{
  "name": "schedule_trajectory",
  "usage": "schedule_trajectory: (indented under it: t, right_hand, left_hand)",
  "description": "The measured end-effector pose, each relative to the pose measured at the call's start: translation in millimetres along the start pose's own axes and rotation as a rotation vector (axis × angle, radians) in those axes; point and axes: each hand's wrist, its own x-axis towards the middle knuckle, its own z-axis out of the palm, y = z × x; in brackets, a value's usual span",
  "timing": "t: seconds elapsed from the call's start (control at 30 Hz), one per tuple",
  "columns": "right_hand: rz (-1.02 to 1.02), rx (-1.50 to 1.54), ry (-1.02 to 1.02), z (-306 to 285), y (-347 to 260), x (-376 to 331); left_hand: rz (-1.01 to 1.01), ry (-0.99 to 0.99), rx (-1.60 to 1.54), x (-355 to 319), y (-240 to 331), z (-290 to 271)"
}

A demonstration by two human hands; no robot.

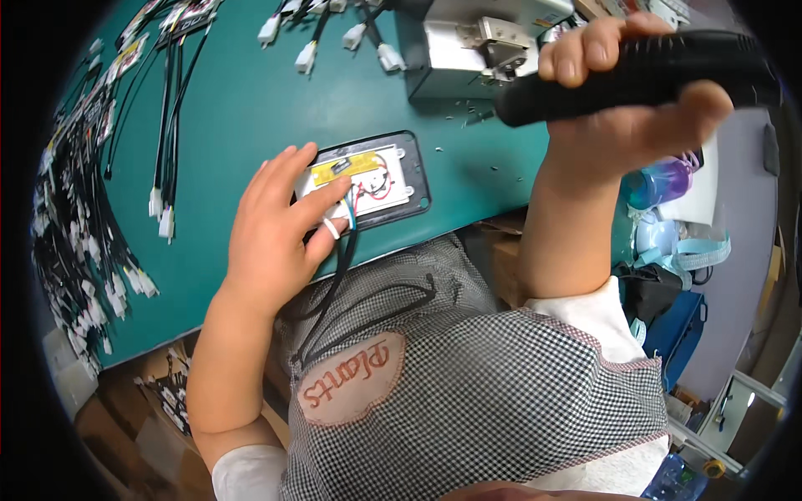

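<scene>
A flat black plastic housing (pixel 423 171) lies on the table, with a white inner plate, a yellow-wrapped part (pixel 362 164) and thin red, black and blue wires in it. My left hand (pixel 280 209) grips its left side, one finger reaching in over the wires and the thumb by the lower edge. Black cables (pixel 342 263) run from the housing down over my apron. Raised at the upper right, my right hand (pixel 643 108) is closed round a thick black electric screwdriver (pixel 610 79); its tip cannot be made out.
A metal box with a small mechanism (pixel 505 50) stands at the back, small screws (pixel 472 113) scattered near it. Black cables with white connectors (pixel 83 250) pile up at the left; others (pixel 309 54) lie at the back. Bottles (pixel 656 184) and a blue strap (pixel 702 250) are at right.
</scene>
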Motion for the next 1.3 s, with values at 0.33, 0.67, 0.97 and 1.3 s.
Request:
schedule_trajectory:
  t: [0.33, 0.67, 0.97, 1.3]
  right_hand:
    - [0.029, 0.281, -0.412, 103, 46, -15]
    - [0.189, 0.061, -0.01, 161, 71, -39]
    - [0.226, 0.064, -0.092, 157, 89, -34]
    - [0.087, 0.217, -0.247, 148, 93, -43]
  left_hand:
    - [-0.084, 0.101, -0.09, -13, -13, -2]
    - [-0.185, 0.085, -0.219, -11, -15, 6]
    - [-0.189, 0.072, -0.351, -8, -15, 6]
    - [-0.068, 0.088, -0.198, -1, -18, -1]
